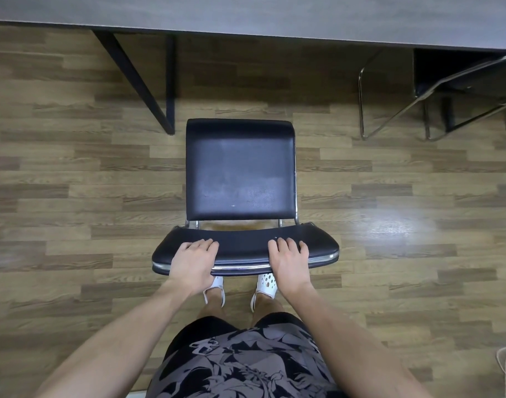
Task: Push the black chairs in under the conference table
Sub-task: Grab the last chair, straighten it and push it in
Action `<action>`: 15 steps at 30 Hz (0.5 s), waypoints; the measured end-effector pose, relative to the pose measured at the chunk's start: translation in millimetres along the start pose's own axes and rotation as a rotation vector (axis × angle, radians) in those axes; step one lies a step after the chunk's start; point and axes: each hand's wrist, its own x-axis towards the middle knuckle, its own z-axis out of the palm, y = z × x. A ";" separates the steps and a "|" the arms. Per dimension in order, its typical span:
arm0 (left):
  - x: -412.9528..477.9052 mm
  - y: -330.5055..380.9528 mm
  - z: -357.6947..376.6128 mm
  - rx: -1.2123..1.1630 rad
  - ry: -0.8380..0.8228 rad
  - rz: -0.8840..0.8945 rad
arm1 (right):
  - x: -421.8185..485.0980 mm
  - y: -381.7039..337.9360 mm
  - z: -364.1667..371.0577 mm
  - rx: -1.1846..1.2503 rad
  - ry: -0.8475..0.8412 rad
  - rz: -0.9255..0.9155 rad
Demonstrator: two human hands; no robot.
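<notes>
**Q:** Where does the chair (240, 168) stand in relation to the table (246, 12)?

**A:** It stands on the wooden floor (73, 168), its seat facing the table's near edge but wholly clear of it. The seat's front lies just beside the foot of a slanted black table leg (168, 81). A second chair (461, 79) sits towards the table's right end, partly beneath the top.

**Q:** How is the chair likely to handle?

**A:** Its padded black seat and thin chrome tube frame suggest a light, stiff piece. The runners of the second chair suggest a sled base that should slide on smooth planks rather than roll. The smooth covering may be slippery under the palms. A push that drifts left could catch the table leg.

**Q:** Where is hold best taken?

**A:** At the backrest (246, 242), the part nearest the person, with one hand towards each end so that the push stays straight.

**Q:** What is the pose of the hands?

**A:** Both forearms reach forward and down. The left hand (194, 261) and right hand (289, 259) each grasp the backrest's top. The fingers (208, 244) are wrapped over the padding and the heels of the palms sit at the chrome rail (240, 268). The thumbs are hidden.
</notes>
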 end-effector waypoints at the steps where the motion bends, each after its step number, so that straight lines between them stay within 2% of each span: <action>1: 0.2 0.1 0.0 0.001 0.004 0.000 | 0.1 -0.1 0.1 -0.002 0.006 0.001; 15: 9.9 -20.3 -4.9 -0.011 0.067 -0.014 | 12.3 -14.9 -1.9 -0.007 0.079 0.021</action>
